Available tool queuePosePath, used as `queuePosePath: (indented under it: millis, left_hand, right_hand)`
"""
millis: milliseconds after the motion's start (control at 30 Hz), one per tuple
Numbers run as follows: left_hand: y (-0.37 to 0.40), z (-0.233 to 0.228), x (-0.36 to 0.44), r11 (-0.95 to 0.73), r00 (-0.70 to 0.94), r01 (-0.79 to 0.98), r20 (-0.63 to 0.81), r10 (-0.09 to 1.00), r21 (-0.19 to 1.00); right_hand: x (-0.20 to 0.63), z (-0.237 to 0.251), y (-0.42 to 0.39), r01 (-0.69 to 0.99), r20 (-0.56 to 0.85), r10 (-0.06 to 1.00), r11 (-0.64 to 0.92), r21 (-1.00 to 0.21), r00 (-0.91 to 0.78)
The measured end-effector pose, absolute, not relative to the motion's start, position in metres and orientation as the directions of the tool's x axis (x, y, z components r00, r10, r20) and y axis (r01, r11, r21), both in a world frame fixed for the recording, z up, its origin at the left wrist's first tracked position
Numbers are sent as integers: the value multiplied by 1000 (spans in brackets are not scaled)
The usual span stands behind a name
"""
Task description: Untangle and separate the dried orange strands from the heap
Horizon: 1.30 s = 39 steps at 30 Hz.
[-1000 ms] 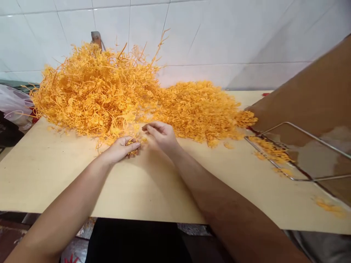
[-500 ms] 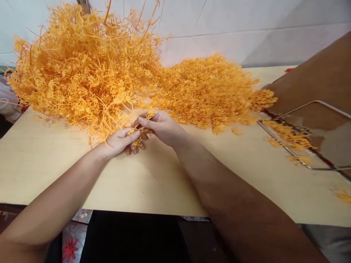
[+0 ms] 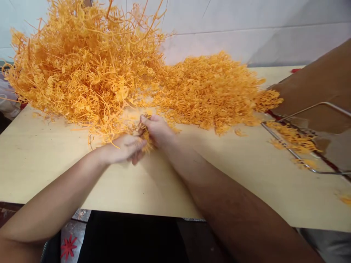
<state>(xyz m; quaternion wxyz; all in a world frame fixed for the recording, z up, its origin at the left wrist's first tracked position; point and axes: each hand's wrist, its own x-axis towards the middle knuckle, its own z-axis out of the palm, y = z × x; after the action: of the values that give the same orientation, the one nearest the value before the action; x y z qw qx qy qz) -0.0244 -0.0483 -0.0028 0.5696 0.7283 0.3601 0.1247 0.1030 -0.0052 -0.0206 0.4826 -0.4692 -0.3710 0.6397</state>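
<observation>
Between left hand (image 3: 124, 148) and right hand (image 3: 159, 130), each grip pinches orange sprigs (image 3: 147, 140) — axis blurred.

The left hand (image 3: 124, 148) and right hand (image 3: 158, 129) hold orange pieces (image 3: 147, 141) near a tangled orange heap (image 3: 79, 69).

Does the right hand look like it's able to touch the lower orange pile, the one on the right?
Probably yes. The right hand is close in front of the lower orange pile, and nothing seems to stand between them, though its fingers look busy with some orange bits.
</observation>
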Motion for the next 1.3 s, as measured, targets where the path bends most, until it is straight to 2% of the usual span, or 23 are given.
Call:
queuePosePath:
  millis: [67, 100, 233, 300, 467, 700, 800, 900, 1067, 1167, 1300]
  left_hand:
    - [-57, -1, -19, -166, 799, 396, -251, 546, 903]
    - [-59, -2, -16, -147, 811, 387, -260, 524, 911]
    - [-54, -9, -10, 156, 692, 230, -274, 668, 961]
    - [-48, -11, -12, 230, 665, 166, -281, 692, 959]
    - [-45, -7, -18, 300, 631, 79, -280, 723, 951]
    - [-42, -6, -24, 461, 655, -127, -275, 704, 878]
    - [-42, -5, -24, 518, 699, -174, -265, 664, 837]
    - [-45, -5, -20, 524, 724, -167, -256, 640, 835]
    - [-48, -8, -13, 487, 655, -167, -273, 704, 857]
    - [-49, -11, -11, 434, 637, -142, -253, 728, 889]
    - [-47, -12, -13, 438, 623, -100, -287, 728, 894]
  right_hand:
    - [105, -20, 1, -319, -283, 958, -254, -913, 47]
    - [107, -21, 4, -345, -273, 960, -237, -908, 58]
    - [118, -21, 3, -368, -170, 981, -192, -910, -93]
    - [124, -18, -2, -359, -128, 978, -181, -916, -165]
    - [133, -4, -10, -369, 33, 965, -67, -927, -260]
    - [137, 0, -9, -376, 87, 963, -15, -927, -254]
    - [135, 0, -11, -333, 101, 962, 11, -943, -252]
    - [130, 1, -15, -254, 121, 952, 48, -966, -281]
    - [123, -2, -18, -106, 160, 945, 135, -985, -287]
    - [121, -10, -14, -54, 95, 973, 86, -995, -209]
    - [116, -22, -9, -58, 23, 982, 12, -998, -189]
